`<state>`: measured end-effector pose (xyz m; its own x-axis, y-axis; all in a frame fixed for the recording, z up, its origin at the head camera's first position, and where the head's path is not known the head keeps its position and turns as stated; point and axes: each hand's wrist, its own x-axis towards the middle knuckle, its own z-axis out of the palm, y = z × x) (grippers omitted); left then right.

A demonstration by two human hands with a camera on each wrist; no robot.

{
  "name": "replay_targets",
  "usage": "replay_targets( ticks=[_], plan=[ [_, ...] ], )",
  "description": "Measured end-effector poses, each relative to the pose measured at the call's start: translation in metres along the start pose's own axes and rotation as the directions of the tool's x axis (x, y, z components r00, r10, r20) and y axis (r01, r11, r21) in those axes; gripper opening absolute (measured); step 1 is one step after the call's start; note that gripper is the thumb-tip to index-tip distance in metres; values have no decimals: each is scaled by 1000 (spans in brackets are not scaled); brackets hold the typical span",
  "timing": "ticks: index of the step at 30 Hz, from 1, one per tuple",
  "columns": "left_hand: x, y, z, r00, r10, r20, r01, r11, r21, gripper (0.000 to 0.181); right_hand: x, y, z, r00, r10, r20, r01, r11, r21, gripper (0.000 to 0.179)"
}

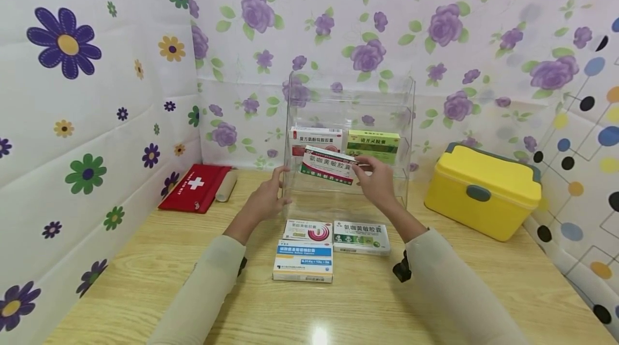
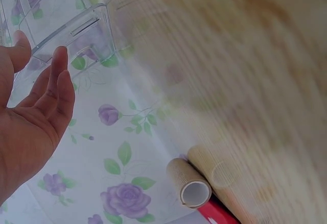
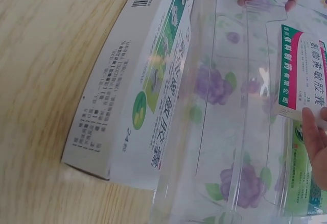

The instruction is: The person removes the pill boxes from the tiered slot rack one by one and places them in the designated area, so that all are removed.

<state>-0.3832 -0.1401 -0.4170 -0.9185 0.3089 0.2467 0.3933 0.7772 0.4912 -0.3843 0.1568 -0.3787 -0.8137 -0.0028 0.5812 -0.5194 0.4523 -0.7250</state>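
My right hand (image 1: 376, 179) pinches the right end of a white medicine box (image 1: 329, 165) with a green and red band. The box is slightly tilted, in front of a tiered clear plastic rack (image 1: 348, 202). At the rack's left side is my left hand (image 1: 263, 197), its thumb and fingers spread apart at the side edge; the left wrist view shows a gap between them. Behind the held box, a white-and-red medicine box (image 1: 316, 136) and a green medicine box (image 1: 373, 145) stand side by side on one tier.
Before the rack lie a white box with a pink swirl (image 1: 307, 231), a blue-and-white box (image 1: 303, 261) and a white-and-green box (image 1: 361, 237). A red first aid pouch (image 1: 193, 189) and a beige roll (image 1: 226, 186) are left; a yellow case (image 1: 483, 192) stands right.
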Motion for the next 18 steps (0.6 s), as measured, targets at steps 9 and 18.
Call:
replay_targets(
  ticks=[9,18],
  plan=[
    [0,0,2,1000,-5,4,5,1000,4,82,-6,3,-11,1000,15,-7,-15,998,59,22],
    [2,0,0,1000,-15,13,15,1000,-6,81,-16,5,-17,1000,-20,-17,21,997,77,22]
  ],
)
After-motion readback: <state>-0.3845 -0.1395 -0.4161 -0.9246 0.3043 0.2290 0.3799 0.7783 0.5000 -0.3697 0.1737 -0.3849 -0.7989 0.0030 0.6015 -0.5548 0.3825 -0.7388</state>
